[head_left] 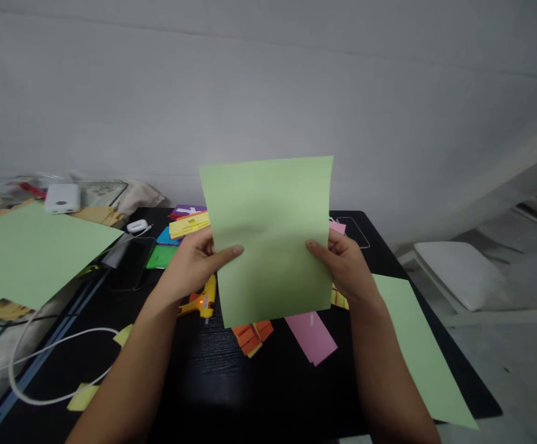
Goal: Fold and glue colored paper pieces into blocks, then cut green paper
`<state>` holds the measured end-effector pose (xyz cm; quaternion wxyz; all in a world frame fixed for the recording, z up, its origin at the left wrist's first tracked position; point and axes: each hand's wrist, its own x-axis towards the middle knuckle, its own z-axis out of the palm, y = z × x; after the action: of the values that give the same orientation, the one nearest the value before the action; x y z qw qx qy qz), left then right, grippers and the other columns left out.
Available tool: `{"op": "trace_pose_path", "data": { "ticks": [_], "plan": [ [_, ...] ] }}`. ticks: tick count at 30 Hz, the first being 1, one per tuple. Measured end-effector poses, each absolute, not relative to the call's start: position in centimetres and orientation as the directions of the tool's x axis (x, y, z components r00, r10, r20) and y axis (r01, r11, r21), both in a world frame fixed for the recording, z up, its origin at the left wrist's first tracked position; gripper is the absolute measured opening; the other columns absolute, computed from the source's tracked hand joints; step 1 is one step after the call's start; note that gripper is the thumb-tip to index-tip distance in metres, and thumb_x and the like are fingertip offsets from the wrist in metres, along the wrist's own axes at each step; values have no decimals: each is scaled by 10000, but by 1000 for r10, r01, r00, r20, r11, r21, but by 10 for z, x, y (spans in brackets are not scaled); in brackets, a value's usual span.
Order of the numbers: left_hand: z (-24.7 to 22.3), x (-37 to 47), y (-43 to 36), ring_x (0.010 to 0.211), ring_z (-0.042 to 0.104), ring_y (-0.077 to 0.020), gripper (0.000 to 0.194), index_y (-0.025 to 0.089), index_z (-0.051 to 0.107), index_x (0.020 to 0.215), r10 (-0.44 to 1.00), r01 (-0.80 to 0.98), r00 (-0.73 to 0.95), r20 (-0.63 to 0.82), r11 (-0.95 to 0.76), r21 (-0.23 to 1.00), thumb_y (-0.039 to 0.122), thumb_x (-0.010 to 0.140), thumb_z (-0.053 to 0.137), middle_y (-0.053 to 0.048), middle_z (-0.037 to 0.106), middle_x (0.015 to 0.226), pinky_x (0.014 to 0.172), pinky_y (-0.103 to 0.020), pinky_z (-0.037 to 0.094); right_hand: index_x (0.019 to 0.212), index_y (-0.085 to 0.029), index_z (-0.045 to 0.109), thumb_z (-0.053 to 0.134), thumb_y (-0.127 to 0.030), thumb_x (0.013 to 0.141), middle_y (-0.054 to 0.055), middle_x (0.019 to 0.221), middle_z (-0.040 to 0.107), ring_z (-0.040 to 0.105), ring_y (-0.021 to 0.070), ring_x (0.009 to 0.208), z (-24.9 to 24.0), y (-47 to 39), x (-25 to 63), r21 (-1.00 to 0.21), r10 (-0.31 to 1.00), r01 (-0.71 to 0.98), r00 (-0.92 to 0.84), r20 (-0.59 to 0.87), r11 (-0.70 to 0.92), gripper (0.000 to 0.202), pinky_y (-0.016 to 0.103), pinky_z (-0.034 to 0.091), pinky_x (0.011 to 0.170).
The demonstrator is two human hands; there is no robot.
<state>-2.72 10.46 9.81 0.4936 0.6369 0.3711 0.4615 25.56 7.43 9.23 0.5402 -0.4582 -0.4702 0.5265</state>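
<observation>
A sheet of light green paper (272, 209) is held up over the black table, facing me. My left hand (198, 259) grips its left edge, thumb on the front and fingers behind. On the right edge, my right hand (342, 256) pinches it the same way. Below the sheet lie folded orange paper pieces (252, 337) and a pink paper piece (313, 338), both partly covered by it. Just under my left hand rests a yellow glue gun (203, 300) with a small orange light. Whatever sits directly behind the sheet is hidden.
Another green sheet (420, 345) lies at the table's right edge, and one more (41, 253) is at left. Behind my left hand are yellow strips (188, 224), a green packet (161, 256) and a dark phone (132, 264). A white cable (65, 340) loops at left; a white stool (462, 271) stands right.
</observation>
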Motion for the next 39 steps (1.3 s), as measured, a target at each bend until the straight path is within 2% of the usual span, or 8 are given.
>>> {"op": "trace_pose_path", "data": {
  "ticks": [6, 9, 13, 19, 23, 27, 30, 39],
  "plan": [
    [109, -37, 102, 1089, 755, -272, 163, 253, 850, 1003, 902, 74, 281, 328, -361, 930, 299, 853, 806, -68, 819, 1121, 966, -434, 621, 1032, -305, 775, 849, -390, 799, 11, 1054, 787, 732, 223, 860, 95, 74, 257, -992, 989, -92, 126, 72, 84, 259, 356, 596, 725],
    [113, -41, 99, 1161, 732, -272, 170, 318, 858, 990, 898, 69, 258, 356, -385, 920, 230, 870, 775, -46, 802, 1197, 1006, -452, 605, 1085, -307, 773, 769, -568, 846, 20, 1033, 796, 743, 240, 872, 99, 76, 261, -988, 985, -151, 171, -25, 2, 354, 350, 587, 696],
    [109, -43, 100, 1208, 716, -263, 241, 358, 848, 1035, 869, 192, 120, 479, -494, 848, 190, 915, 722, -17, 778, 1269, 1060, -462, 577, 1097, -229, 751, 594, -821, 839, 85, 945, 789, 764, 295, 871, 103, 78, 267, -951, 989, -277, 7, -145, -137, 665, 388, 608, 646],
    [111, -42, 96, 1344, 635, -221, 484, 351, 784, 1224, 752, 372, 260, 605, -657, 656, 65, 964, 493, 11, 685, 1441, 1196, -458, 468, 1099, -264, 684, 932, -423, 688, -11, 856, 735, 714, 193, 766, 93, 80, 265, -987, 994, -161, 106, -18, -1, 506, 332, 624, 660],
    [125, -49, 87, 1495, 479, -291, 591, 356, 720, 1335, 742, 396, 459, 488, -663, 636, 47, 875, 515, 13, 500, 1627, 1243, -523, 394, 1030, -241, 657, 923, -396, 704, 10, 869, 756, 713, 186, 758, 86, 84, 262, -991, 973, -97, 219, 73, 96, 449, 352, 631, 713],
    [128, -62, 87, 1481, 467, -391, 694, 327, 561, 1513, 727, 169, 592, 349, -535, 828, 203, 842, 683, -69, 434, 1668, 1195, -558, 439, 1251, -281, 628, 887, -374, 767, 15, 918, 772, 745, 220, 829, 85, 84, 262, -980, 957, 9, 212, 197, 199, 556, 400, 654, 769],
    [119, -60, 94, 1328, 615, -353, 638, 293, 505, 1539, 778, -21, 555, 293, -340, 940, 312, 924, 673, -129, 471, 1629, 1071, -473, 547, 1300, -283, 632, 882, -359, 782, 12, 942, 783, 757, 223, 865, 85, 82, 260, -975, 968, 19, 115, 222, 221, 580, 409, 663, 795],
    [103, -13, 96, 1182, 706, -313, 639, 254, 566, 1366, 890, -10, 443, 110, -118, 993, 360, 804, 851, -126, 718, 1315, 949, -436, 611, 1072, -249, 730, 921, -371, 730, -6, 868, 777, 732, 171, 745, 85, 71, 239, -988, 977, 4, -153, 151, 153, 411, 311, 648, 648]
  ]
}}
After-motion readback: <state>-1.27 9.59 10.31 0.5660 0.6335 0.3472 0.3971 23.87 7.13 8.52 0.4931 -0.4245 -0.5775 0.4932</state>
